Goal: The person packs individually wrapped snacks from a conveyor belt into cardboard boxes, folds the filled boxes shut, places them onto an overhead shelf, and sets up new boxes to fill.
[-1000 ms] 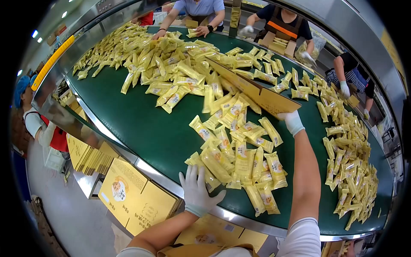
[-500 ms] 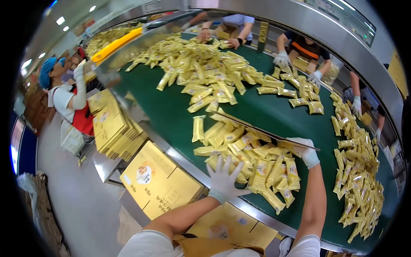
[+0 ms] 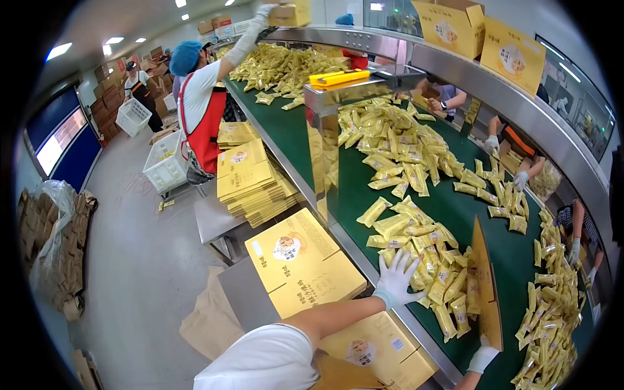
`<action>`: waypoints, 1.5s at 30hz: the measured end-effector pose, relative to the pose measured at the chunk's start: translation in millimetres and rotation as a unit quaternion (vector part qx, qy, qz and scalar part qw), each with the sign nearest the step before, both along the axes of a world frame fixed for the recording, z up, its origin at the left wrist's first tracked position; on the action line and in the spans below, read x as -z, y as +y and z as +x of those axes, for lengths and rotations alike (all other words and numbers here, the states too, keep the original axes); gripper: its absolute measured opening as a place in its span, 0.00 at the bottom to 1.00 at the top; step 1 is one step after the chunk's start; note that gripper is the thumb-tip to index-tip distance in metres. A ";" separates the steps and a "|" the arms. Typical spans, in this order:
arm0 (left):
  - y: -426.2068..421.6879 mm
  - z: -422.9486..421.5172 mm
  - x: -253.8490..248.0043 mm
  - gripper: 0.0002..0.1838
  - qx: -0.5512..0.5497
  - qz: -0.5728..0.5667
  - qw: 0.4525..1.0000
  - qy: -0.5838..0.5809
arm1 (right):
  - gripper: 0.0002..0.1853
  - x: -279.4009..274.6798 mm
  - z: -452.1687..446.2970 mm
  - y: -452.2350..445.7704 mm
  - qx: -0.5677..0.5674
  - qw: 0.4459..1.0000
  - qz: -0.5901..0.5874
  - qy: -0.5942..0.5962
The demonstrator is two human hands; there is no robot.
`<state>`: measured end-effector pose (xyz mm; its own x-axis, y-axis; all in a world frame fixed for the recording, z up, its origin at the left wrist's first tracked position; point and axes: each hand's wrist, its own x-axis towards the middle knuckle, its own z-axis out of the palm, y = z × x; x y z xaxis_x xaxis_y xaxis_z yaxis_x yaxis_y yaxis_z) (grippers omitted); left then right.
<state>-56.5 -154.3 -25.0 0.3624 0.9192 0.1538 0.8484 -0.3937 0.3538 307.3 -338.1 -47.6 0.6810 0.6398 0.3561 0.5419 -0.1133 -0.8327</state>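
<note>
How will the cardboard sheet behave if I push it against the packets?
The cardboard sheet is probably fairly stiff, as it stands nearly straight from the right hand. It looks thin, so likely light for its size. Gripped only at its near end, it may swing or bend at the far end against the packets.

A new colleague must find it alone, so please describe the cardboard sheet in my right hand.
Start at the green belt. On its near part, your left hand touches a heap of yellow packets. Between this heap and the row further right stands the tan cardboard sheet, its lower end in your right hand: one flat panel on edge, unlike the small shiny packets.
</note>
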 end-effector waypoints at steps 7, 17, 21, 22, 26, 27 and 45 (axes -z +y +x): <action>-20.5 -14.9 17.0 0.59 0.025 0.048 0.987 -0.154 | 0.18 -52.5 -43.1 -59.2 0.031 0.990 0.125 0.048; -95.6 -91.5 -112.7 0.54 0.442 -0.187 0.757 -0.443 | 0.18 -74.4 -108.0 -166.5 -0.078 0.987 0.117 0.074; -111.4 -101.4 -102.2 0.34 0.519 -0.356 0.664 -0.402 | 0.21 -58.2 -115.9 -183.7 -0.256 0.961 0.091 -0.048; -115.4 -100.1 -96.3 0.29 0.553 -0.334 0.648 -0.403 | 0.22 -51.1 -116.9 -188.2 -0.299 0.947 0.104 -0.059; -145.1 -88.5 -72.0 0.19 0.647 -0.368 0.570 -0.348 | 0.29 -45.2 -163.4 -208.8 -0.080 0.953 0.125 0.265; -149.4 -84.3 -62.2 0.19 0.675 -0.376 0.541 -0.333 | 0.31 -42.0 -162.3 -206.7 -0.062 0.920 0.182 0.341; -139.7 -58.6 -94.1 0.26 0.755 -0.082 0.609 -0.229 | 0.27 -79.9 -217.6 -179.7 0.135 0.930 0.177 0.292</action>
